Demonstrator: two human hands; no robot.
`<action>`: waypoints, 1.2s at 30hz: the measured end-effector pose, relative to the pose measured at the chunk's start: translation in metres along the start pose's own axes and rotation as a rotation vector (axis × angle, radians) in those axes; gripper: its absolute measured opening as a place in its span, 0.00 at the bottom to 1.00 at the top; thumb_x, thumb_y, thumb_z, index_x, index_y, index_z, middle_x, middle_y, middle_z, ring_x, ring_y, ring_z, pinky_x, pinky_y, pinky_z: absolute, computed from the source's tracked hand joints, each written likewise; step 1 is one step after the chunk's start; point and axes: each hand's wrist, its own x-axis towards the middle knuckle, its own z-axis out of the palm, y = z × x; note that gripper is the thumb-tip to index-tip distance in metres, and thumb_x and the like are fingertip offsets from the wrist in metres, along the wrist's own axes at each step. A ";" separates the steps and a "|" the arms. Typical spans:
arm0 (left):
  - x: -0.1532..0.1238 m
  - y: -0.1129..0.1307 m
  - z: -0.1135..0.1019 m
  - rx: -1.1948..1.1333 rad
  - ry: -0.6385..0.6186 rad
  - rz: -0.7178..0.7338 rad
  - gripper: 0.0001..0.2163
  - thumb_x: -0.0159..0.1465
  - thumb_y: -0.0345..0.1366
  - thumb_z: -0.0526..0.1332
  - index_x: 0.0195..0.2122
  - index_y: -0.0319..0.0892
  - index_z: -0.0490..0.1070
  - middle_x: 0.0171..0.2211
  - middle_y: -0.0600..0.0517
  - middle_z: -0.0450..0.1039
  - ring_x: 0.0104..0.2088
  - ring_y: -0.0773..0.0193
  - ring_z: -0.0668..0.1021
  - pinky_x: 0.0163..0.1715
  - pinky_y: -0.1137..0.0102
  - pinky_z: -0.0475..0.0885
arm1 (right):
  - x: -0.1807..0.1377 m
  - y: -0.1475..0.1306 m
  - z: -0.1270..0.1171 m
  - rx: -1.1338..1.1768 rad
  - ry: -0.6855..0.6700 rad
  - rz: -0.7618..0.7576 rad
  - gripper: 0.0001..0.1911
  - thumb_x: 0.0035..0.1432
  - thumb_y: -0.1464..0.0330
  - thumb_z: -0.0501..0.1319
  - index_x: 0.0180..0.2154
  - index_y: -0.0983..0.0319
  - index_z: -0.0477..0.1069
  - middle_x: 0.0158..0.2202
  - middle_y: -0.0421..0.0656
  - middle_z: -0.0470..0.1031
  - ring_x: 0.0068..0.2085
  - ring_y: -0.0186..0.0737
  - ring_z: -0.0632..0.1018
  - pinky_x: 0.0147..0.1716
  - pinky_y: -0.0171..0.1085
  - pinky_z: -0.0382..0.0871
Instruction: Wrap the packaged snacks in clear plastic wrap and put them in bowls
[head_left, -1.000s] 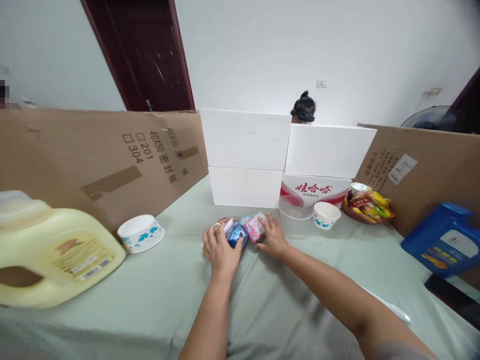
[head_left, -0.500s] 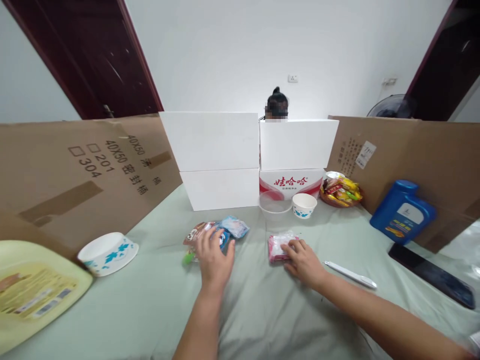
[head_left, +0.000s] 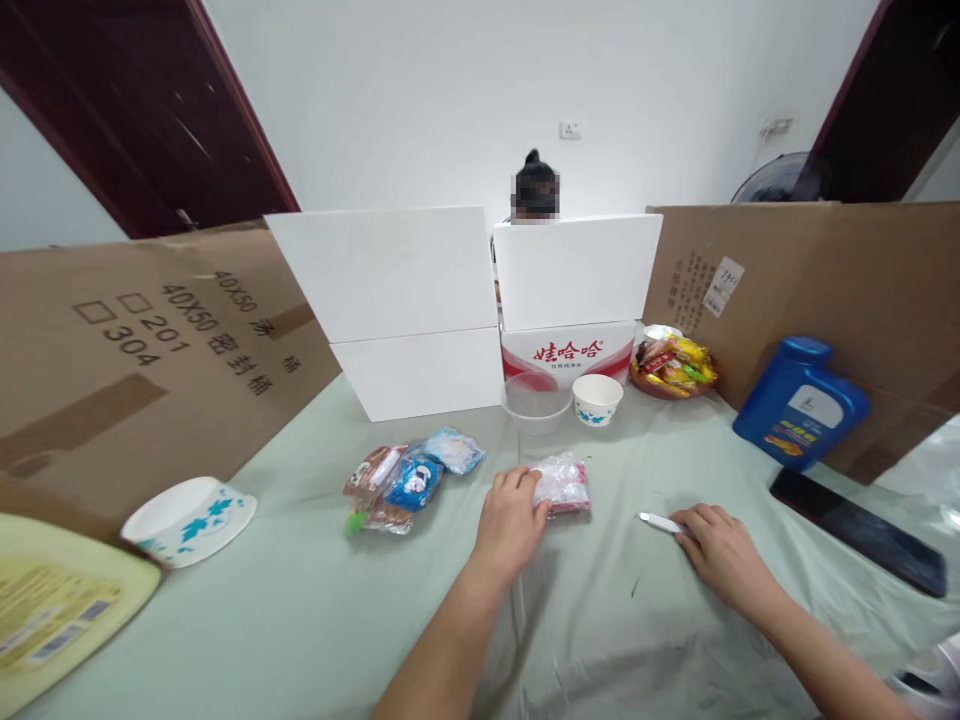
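My left hand (head_left: 514, 522) rests at the left edge of a pink packet (head_left: 564, 488) in clear wrap, its thumb and fingers pinching that side. To the right, my right hand (head_left: 721, 555) lies low over a slim white pen-like tool (head_left: 658, 522), fingers closed on it; its pointed end sticks out to the left and the rest is hidden under the hand. Left of the packet sits a small pile of snack packets: a brown one (head_left: 373, 470), a dark blue one (head_left: 414, 482) and a light blue one (head_left: 454, 450).
Behind stand a clear plastic bowl (head_left: 535, 408), a paper bowl (head_left: 598, 402) and a basket of wrapped snacks (head_left: 675, 365). White panels (head_left: 420, 375) form a back wall. A tipped paper bowl (head_left: 191, 520) is at left; a blue bottle (head_left: 801, 405) and phone (head_left: 859, 535) are at right.
My left hand has left the snack pile and moved right to the pink packet. My right hand has let go of the packet and moved right onto the white tool. The view has shifted slightly.
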 end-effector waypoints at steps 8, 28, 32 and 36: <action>0.001 -0.026 0.027 -0.123 0.015 0.048 0.15 0.60 0.28 0.62 0.48 0.45 0.73 0.53 0.47 0.72 0.53 0.57 0.73 0.56 0.61 0.68 | 0.078 -0.089 -0.021 0.188 -0.041 -0.267 0.16 0.65 0.66 0.49 0.49 0.55 0.70 0.43 0.47 0.73 0.40 0.43 0.77 0.39 0.40 0.71; -0.015 -0.021 0.012 -0.173 0.710 0.269 0.14 0.63 0.26 0.52 0.49 0.44 0.60 0.46 0.45 0.68 0.51 0.57 0.73 0.50 0.59 0.71 | 0.114 -0.084 0.031 0.488 0.015 -0.253 0.28 0.64 0.55 0.51 0.61 0.59 0.58 0.58 0.52 0.67 0.59 0.50 0.67 0.56 0.49 0.63; -0.010 -0.022 0.021 -0.046 0.340 0.380 0.19 0.65 0.30 0.53 0.58 0.43 0.58 0.52 0.42 0.69 0.56 0.51 0.71 0.52 0.55 0.70 | 0.110 -0.092 0.035 0.472 0.051 -0.435 0.28 0.56 0.55 0.62 0.55 0.60 0.66 0.56 0.54 0.70 0.61 0.57 0.64 0.59 0.58 0.56; 0.000 -0.037 0.031 0.124 0.213 0.088 0.20 0.64 0.34 0.57 0.57 0.37 0.63 0.46 0.39 0.73 0.49 0.45 0.73 0.48 0.49 0.69 | 0.114 -0.086 0.028 0.590 0.057 -0.390 0.05 0.58 0.68 0.57 0.35 0.58 0.72 0.42 0.47 0.78 0.55 0.52 0.72 0.57 0.58 0.59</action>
